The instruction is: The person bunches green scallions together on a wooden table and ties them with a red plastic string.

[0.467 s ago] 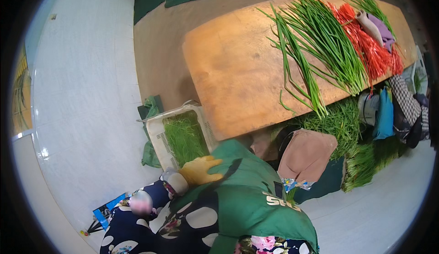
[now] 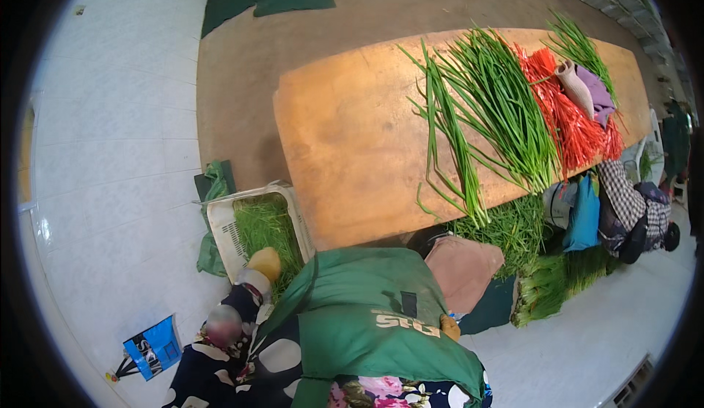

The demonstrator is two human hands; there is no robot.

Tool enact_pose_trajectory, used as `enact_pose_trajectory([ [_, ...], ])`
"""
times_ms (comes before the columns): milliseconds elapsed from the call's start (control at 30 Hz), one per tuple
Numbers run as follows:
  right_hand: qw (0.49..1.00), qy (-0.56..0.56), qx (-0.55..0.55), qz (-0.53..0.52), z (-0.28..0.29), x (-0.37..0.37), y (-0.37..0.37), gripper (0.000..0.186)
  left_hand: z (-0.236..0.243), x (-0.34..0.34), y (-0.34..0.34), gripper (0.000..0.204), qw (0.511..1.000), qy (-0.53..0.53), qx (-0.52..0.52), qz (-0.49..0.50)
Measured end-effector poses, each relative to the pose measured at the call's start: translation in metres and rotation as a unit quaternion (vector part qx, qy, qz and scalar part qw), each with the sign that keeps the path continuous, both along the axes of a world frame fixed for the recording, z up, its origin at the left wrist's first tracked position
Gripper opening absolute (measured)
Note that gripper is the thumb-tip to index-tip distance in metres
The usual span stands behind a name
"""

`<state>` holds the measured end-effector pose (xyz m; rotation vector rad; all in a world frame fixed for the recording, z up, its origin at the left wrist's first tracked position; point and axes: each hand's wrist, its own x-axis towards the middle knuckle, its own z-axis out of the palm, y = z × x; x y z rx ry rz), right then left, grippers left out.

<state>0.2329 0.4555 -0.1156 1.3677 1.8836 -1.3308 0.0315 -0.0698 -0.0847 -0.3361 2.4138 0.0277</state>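
Note:
My left hand (image 2: 265, 263), in a yellow glove, reaches over the near edge of a white plastic crate (image 2: 222, 228) holding loose green chives (image 2: 260, 224). Its fingers are hidden, so what they touch does not show. Just a sliver of my right hand (image 2: 449, 327), a yellow-brown glove, shows beside the green apron (image 2: 367, 283); the apron covers the rest. On the wooden table (image 2: 345, 151) ahead lie a large bunch of long green chives (image 2: 506, 107) and a thinner row (image 2: 451, 144) left of it.
Red plastic ties (image 2: 568, 133) and a purple cloth (image 2: 598, 92) lie toward the table's right end. More chives (image 2: 506, 235) are heaped below, near a pinkish-brown cover (image 2: 462, 265). A person in a checked sleeve (image 2: 622, 191) is at right. A blue bag (image 2: 152, 347) sits on the left floor.
My left hand has gone from in front of the apron to the crate, leftward. The view has shifted, and a bit of my right glove now shows beside the apron.

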Motion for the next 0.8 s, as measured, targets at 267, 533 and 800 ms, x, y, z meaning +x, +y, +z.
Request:
enact_pose_trajectory([
  [267,0.994,-0.008,-0.030,0.105,-0.038,-0.038,0.080,0.030,0.069,-0.011,0.086,0.048,0.894,-0.077,0.425,0.122],
  [533,0.986,-0.039,-0.067,0.149,-0.020,-0.106,0.111,0.029,0.037,0.001,0.151,0.041,0.978,-0.141,0.131,0.077],
  [800,0.980,-0.057,-0.093,0.167,-0.057,-0.082,0.137,0.024,-0.012,0.090,0.111,0.015,0.995,-0.085,0.016,0.057],
])
